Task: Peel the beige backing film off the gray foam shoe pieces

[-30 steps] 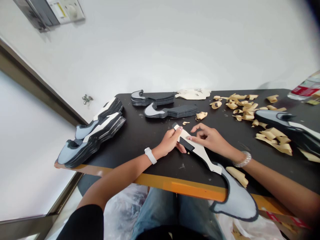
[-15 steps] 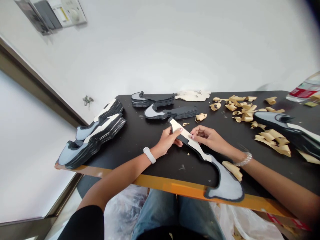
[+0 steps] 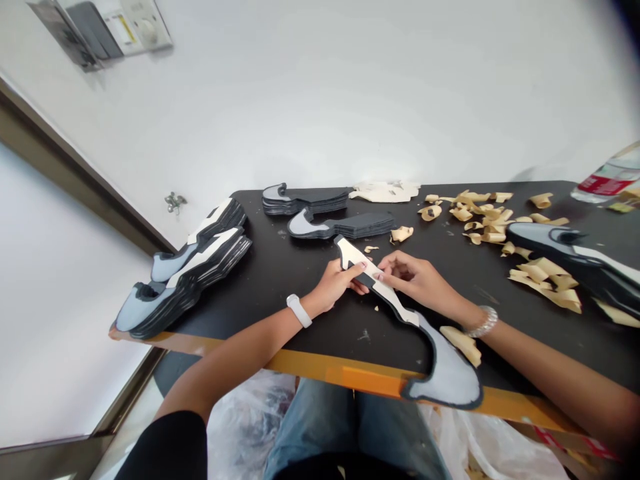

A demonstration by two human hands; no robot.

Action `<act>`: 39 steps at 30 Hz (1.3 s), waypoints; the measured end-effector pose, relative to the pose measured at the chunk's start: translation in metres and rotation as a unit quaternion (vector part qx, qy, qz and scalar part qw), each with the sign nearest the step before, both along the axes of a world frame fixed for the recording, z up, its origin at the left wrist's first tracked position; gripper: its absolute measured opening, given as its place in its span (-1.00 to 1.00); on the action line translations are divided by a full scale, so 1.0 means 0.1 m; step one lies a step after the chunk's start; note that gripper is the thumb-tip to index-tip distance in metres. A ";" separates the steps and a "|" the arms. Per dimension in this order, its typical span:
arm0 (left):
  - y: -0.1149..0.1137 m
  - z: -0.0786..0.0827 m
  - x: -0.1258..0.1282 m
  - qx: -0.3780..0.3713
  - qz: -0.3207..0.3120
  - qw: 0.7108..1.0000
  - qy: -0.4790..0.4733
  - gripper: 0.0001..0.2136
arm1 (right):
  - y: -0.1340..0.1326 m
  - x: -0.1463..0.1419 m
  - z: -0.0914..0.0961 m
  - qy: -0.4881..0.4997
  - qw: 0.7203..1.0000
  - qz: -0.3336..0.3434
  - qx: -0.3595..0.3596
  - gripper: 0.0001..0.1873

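A long curved flat piece [image 3: 447, 373], dark-edged with a light grey hooked end and a white strip [image 3: 393, 295] along its narrow part, lies slanting across the table's front half. Its hooked end hangs over the front edge. My left hand [image 3: 340, 283] grips the narrow part, thumb on top of the white strip and fingers underneath. My right hand [image 3: 407, 275] is closed in a pinch at the strip's edge, thumb touching it; what exactly lies between the fingertips is hidden. A pale paper scrap [image 3: 461, 345] lies beside the grey end, near my right wrist.
Stacks of similar pieces [image 3: 183, 280] stand at the table's left; two more stacks [image 3: 345, 225] lie behind my hands. White sheets [image 3: 385, 192] are by the wall. Curled tan paper scraps [image 3: 490, 217], another stack [image 3: 580, 257] and a bottle [image 3: 607, 180] occupy the right.
The curved piece has shifted slightly left, its hooked end with it. My right hand has moved a little left along with it, while my left hand keeps its grip.
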State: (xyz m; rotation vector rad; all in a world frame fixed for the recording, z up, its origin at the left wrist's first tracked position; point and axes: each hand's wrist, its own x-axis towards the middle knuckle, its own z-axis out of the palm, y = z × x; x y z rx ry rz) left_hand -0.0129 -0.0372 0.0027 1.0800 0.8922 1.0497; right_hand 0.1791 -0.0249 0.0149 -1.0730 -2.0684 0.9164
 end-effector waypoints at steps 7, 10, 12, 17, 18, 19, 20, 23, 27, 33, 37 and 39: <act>0.02 0.00 0.00 -0.007 0.044 0.998 -0.043 -0.72 | 0.00 0.00 -0.03 0.036 0.999 0.001 -0.029 -0.59; 0.04 0.01 0.00 -0.016 0.075 0.993 -0.089 -0.72 | 0.00 -0.01 -0.05 0.049 0.997 0.023 -0.049 -0.53; 0.04 0.01 -0.01 -0.023 0.072 0.992 -0.102 -0.72 | 0.01 -0.02 -0.06 0.058 0.996 0.030 -0.060 -0.51; 0.01 0.01 0.01 0.007 -0.024 1.000 -0.003 -0.71 | 0.01 -0.04 -0.09 0.096 0.992 0.028 -0.076 -0.51; 0.00 0.01 0.01 0.013 -0.036 0.999 0.013 -0.71 | 0.01 -0.04 -0.09 0.100 0.992 0.024 -0.074 -0.53; -0.01 0.01 0.01 0.014 -0.040 0.999 0.018 -0.72 | 0.02 -0.05 -0.10 0.102 0.992 0.017 -0.070 -0.55; -0.01 0.00 0.02 0.010 -0.037 0.999 0.014 -0.73 | 0.02 -0.05 -0.10 0.101 0.993 0.008 -0.062 -0.58; 0.00 0.00 0.01 -0.017 0.000 0.999 -0.034 -0.75 | 0.01 -0.04 -0.10 0.084 0.996 -0.012 -0.026 -0.66; 0.04 0.02 0.01 -0.048 0.069 0.990 -0.110 -0.78 | -0.01 -0.03 -0.06 -0.011 0.997 0.001 0.070 -0.68; 0.05 0.06 0.02 -0.072 0.108 0.981 -0.145 -0.77 | -0.02 -0.03 -0.05 -0.068 0.977 -0.010 0.200 -0.67; 0.04 0.05 0.03 -0.067 0.114 0.983 -0.131 -0.76 | 0.01 -0.02 -0.08 -0.059 0.978 -0.012 0.202 -0.70; 0.04 0.04 0.03 -0.061 0.116 0.984 -0.125 -0.77 | 0.03 -0.02 -0.09 -0.059 0.977 -0.013 0.206 -0.71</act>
